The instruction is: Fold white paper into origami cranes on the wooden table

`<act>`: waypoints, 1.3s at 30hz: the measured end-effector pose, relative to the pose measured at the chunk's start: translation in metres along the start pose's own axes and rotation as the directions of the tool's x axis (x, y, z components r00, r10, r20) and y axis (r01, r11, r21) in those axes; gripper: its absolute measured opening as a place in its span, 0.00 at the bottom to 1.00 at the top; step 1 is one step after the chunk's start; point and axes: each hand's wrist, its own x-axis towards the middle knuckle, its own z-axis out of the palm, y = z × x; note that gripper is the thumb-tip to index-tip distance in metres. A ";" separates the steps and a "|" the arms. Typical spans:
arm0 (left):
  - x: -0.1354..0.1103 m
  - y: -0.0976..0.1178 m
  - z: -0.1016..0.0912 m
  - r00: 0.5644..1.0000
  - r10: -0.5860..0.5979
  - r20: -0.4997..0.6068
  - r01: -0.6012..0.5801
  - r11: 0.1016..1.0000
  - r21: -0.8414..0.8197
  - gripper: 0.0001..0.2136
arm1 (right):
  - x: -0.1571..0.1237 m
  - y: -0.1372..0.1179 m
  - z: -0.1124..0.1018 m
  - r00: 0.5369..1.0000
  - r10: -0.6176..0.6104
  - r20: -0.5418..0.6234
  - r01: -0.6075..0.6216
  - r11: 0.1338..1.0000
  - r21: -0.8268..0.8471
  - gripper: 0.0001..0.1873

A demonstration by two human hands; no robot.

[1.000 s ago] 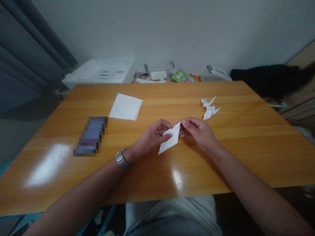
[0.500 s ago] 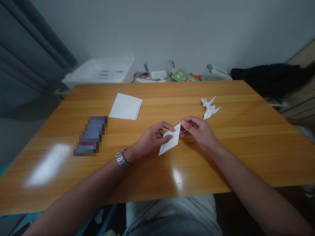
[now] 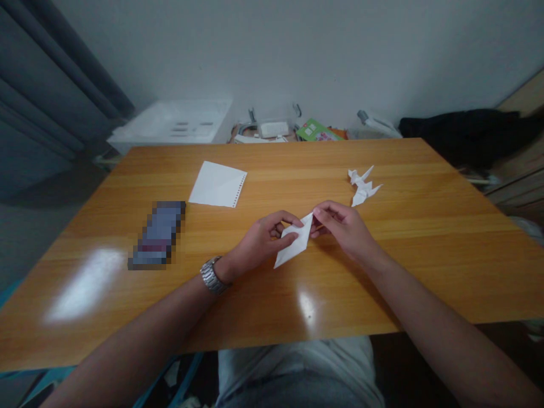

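Observation:
A folded white paper piece [image 3: 294, 243], long and pointed, is held just above the wooden table [image 3: 272, 294] near its middle. My left hand [image 3: 259, 241], with a metal watch on the wrist, pinches its left side between thumb and fingers. My right hand [image 3: 342, 226] pinches the upper tip of the same paper. A finished white paper crane [image 3: 363, 185] lies on the table beyond my right hand.
A flat white sheet with a perforated edge [image 3: 217, 185] lies at the far left of the middle. A blurred dark rectangular object [image 3: 157, 234] lies left of my hands. Behind the table are a white box [image 3: 170, 122], small clutter and dark cloth [image 3: 463, 133].
Hardly anything has moved. Both hands keep their hold on the folded paper, with only slight finger shifts at its upper tip.

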 end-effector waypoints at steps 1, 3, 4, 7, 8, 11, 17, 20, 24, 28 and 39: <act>0.000 0.001 0.000 1.000 -0.003 -0.001 0.003 1.000 0.000 0.11 | 0.000 0.000 0.000 1.000 -0.002 0.007 0.002 1.000 0.002 0.15; 0.000 0.002 0.000 1.000 -0.003 0.002 0.003 1.000 0.001 0.11 | 0.000 0.000 0.000 1.000 -0.003 0.017 0.003 1.000 0.001 0.15; 0.000 0.002 0.000 1.000 0.002 0.002 -0.002 1.000 0.003 0.11 | 0.001 0.000 0.000 1.000 -0.004 0.016 0.004 1.000 0.000 0.14; 0.000 0.003 0.000 1.000 0.023 0.004 -0.023 1.000 0.021 0.11 | 0.001 0.001 0.000 1.000 -0.016 0.014 0.016 1.000 -0.004 0.14; 0.000 0.003 -0.001 1.000 0.029 0.003 -0.029 0.999 0.027 0.11 | 0.001 0.002 0.000 1.000 -0.020 0.016 0.020 1.000 -0.005 0.13; 0.000 0.004 -0.001 0.999 0.035 0.000 -0.035 0.999 0.040 0.10 | 0.000 0.003 0.000 1.000 -0.022 0.016 0.022 1.000 -0.010 0.13; 0.000 0.008 0.000 1.000 0.027 -0.004 -0.027 0.999 0.029 0.10 | 0.000 -0.001 0.000 1.000 0.000 -0.011 -0.001 1.000 -0.027 0.17; -0.001 0.008 0.000 1.000 0.003 -0.005 -0.003 1.000 0.026 0.11 | 0.000 -0.002 -0.001 1.000 0.017 -0.013 -0.017 1.000 -0.007 0.19; 0.000 0.004 0.000 1.000 0.009 0.004 -0.009 1.000 0.024 0.11 | 0.000 0.000 -0.001 0.999 0.017 0.042 -0.016 1.000 -0.024 0.17; 0.000 0.000 0.001 0.999 0.042 0.010 -0.042 0.998 0.045 0.11 | 0.000 0.004 -0.001 0.999 0.001 0.036 0.002 0.997 -0.083 0.16; 0.006 -0.010 0.001 0.998 -0.066 0.014 0.067 0.981 -0.181 0.19 | -0.001 0.002 -0.003 0.999 -0.019 0.041 0.024 0.992 -0.120 0.17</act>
